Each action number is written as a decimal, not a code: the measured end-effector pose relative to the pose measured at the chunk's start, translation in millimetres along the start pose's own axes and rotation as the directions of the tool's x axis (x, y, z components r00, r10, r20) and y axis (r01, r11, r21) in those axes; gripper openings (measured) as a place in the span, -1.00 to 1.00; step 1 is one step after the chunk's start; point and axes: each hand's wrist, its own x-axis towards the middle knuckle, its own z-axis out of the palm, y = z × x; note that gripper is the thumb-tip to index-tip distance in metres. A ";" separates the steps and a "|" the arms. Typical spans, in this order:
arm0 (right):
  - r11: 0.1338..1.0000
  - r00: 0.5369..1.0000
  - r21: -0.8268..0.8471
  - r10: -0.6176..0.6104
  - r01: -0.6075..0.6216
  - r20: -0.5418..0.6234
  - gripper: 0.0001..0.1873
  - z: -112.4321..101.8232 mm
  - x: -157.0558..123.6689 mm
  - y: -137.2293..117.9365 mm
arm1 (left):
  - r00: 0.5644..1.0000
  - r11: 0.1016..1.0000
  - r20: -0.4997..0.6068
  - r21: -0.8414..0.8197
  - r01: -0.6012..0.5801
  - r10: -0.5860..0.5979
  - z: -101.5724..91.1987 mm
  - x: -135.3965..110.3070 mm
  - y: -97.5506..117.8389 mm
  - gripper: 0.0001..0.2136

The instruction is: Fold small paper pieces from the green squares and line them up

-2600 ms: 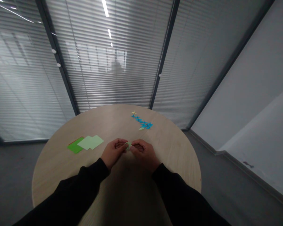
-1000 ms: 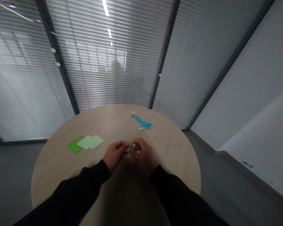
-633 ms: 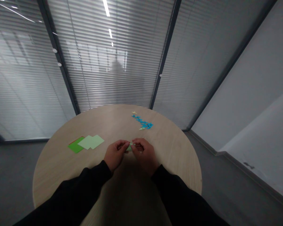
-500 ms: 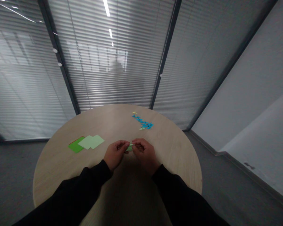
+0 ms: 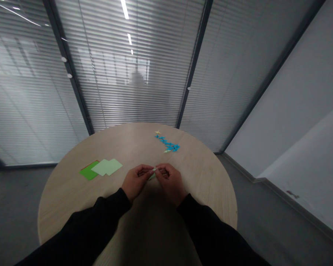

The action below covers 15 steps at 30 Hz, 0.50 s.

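Observation:
Both my hands hold a small piece of folded pale green paper (image 5: 153, 174) between their fingertips, just above the middle of the round table. My left hand (image 5: 135, 180) pinches its left end. My right hand (image 5: 170, 181) pinches the right end, and the fingers hide most of the paper. A thin pointed tip of it shows between my hands. Both black sleeves reach in from the lower corners.
On the round wooden table (image 5: 72, 199), pale green paper squares (image 5: 107, 167) overlap a bright green sheet (image 5: 88, 170) at left. Far off lie small blue folded paper shapes (image 5: 167, 145), a yellow paper star (image 5: 157, 132) and a pale green folded piece (image 5: 167, 150). Glass walls with blinds stand behind.
My hands have drawn closer together around the paper. It now looks like a thinner, tighter fold with a narrow tip. The papers on the table have not moved.

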 end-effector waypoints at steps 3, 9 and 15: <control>1.000 1.000 -0.009 -0.022 0.022 0.002 -0.90 -0.3 0.0 -2.3 | 1.000 1.000 -0.006 0.019 -0.009 0.009 -0.1 -0.1 -0.7 -0.74; 0.999 1.000 0.023 -0.024 0.024 0.006 -0.90 0.6 -0.7 -2.5 | 0.999 0.994 -0.018 0.103 -0.047 0.049 -0.5 -0.2 0.5 -0.78; 0.998 0.998 0.003 -0.061 0.061 0.005 -0.83 0.8 -0.6 1.1 | 0.996 0.975 -0.024 0.206 -0.082 0.088 -1.1 -0.7 1.1 -0.76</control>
